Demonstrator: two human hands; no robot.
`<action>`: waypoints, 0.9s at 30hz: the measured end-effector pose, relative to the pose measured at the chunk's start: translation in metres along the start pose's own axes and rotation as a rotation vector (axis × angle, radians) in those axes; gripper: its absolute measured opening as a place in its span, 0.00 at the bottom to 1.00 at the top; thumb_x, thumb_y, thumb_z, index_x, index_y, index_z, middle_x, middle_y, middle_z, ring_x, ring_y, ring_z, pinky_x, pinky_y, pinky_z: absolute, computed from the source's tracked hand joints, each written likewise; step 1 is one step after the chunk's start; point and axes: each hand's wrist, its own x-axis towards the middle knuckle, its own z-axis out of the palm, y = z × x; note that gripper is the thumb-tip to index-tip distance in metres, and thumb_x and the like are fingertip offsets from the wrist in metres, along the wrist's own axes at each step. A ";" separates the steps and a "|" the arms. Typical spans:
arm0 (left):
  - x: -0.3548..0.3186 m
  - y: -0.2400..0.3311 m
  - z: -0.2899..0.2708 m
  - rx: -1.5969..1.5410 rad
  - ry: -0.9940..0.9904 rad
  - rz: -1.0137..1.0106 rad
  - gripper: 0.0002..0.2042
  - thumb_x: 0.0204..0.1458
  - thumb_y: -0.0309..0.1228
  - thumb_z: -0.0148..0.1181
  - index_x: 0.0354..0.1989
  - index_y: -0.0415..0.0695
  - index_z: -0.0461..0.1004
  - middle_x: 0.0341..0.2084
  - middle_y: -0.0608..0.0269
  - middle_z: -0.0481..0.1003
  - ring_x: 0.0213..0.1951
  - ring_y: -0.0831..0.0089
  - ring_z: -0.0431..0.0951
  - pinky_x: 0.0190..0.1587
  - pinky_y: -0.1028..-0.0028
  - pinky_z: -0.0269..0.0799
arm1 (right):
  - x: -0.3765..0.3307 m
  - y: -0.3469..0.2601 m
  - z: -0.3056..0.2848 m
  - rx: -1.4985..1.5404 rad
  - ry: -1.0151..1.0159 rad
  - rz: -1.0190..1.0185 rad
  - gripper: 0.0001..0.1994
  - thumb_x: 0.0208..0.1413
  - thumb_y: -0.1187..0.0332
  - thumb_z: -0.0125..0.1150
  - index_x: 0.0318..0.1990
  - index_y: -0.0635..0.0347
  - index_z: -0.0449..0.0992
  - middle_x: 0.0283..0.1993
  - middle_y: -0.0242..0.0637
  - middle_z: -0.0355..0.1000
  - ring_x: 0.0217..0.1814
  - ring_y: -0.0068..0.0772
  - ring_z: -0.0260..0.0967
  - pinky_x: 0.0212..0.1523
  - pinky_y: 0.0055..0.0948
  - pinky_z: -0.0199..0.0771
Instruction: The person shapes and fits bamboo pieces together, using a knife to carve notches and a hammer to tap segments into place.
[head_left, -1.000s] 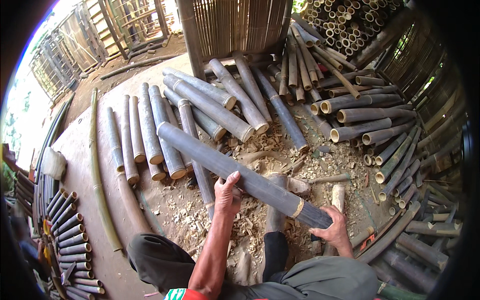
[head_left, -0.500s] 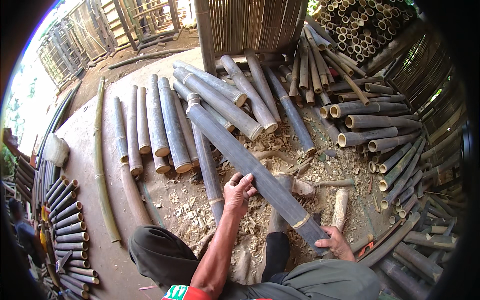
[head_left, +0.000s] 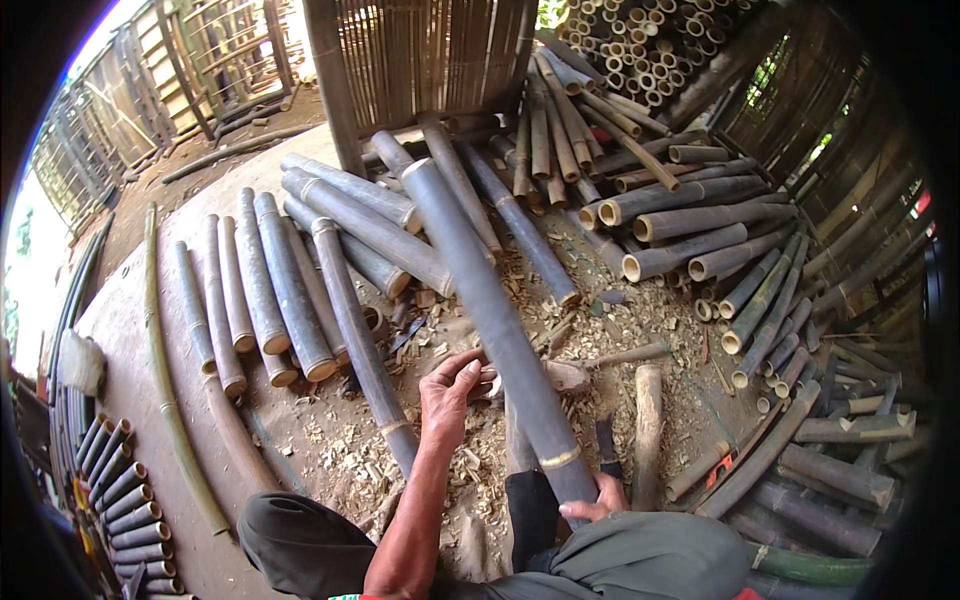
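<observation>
My right hand [head_left: 602,498] grips the lower end of a thick dark bamboo pole [head_left: 490,310], close to my right knee. The pole slants up and away to the left, its far end above other bamboo lengths; its surface is slightly blurred. Beside its left edge is my left hand [head_left: 447,398], fingers stretched toward the pole and not wrapped round it. Whether the fingertips touch it is unclear. Behind the pole lies a wooden piece with a thick head [head_left: 566,377] and a handle [head_left: 636,354]. Another bamboo pole [head_left: 362,325] leans to the left of my left hand.
Wood chips [head_left: 465,480] cover the ground between my legs. A short pale log [head_left: 648,425] stands at right. Cut bamboo lengths [head_left: 290,300] lie in a row at left, with stacked bamboo [head_left: 690,262] at right. A slatted bamboo panel [head_left: 430,70] rises at the back.
The bamboo pole has swung to a steeper angle, its lower end moving left with my right hand. My left hand has come off its underside to its left edge. The view has shifted right.
</observation>
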 end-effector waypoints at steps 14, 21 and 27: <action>-0.005 -0.004 -0.097 -0.015 0.435 0.077 0.11 0.65 0.27 0.61 0.55 0.43 0.78 0.39 0.62 0.84 0.35 0.77 0.84 0.37 0.78 0.81 | 0.044 0.082 -0.157 0.386 1.231 -0.241 0.22 0.49 0.63 0.75 0.48 0.66 0.75 0.39 0.39 0.77 0.34 0.29 0.73 0.38 0.33 0.75; -0.007 0.012 -0.175 -0.086 0.730 0.164 0.15 0.63 0.30 0.62 0.57 0.44 0.75 0.44 0.60 0.81 0.40 0.72 0.81 0.43 0.72 0.78 | 0.015 0.204 -0.258 -0.033 1.633 0.175 0.38 0.41 0.56 0.78 0.57 0.76 0.72 0.53 0.49 0.77 0.50 0.44 0.75 0.56 0.37 0.74; -0.016 -0.001 -0.204 -0.050 0.867 0.227 0.13 0.58 0.26 0.64 0.51 0.42 0.77 0.34 0.65 0.78 0.34 0.74 0.78 0.37 0.71 0.76 | 0.013 0.231 -0.271 -0.049 1.498 0.358 0.42 0.43 0.52 0.78 0.60 0.78 0.73 0.56 0.53 0.77 0.54 0.45 0.76 0.57 0.39 0.73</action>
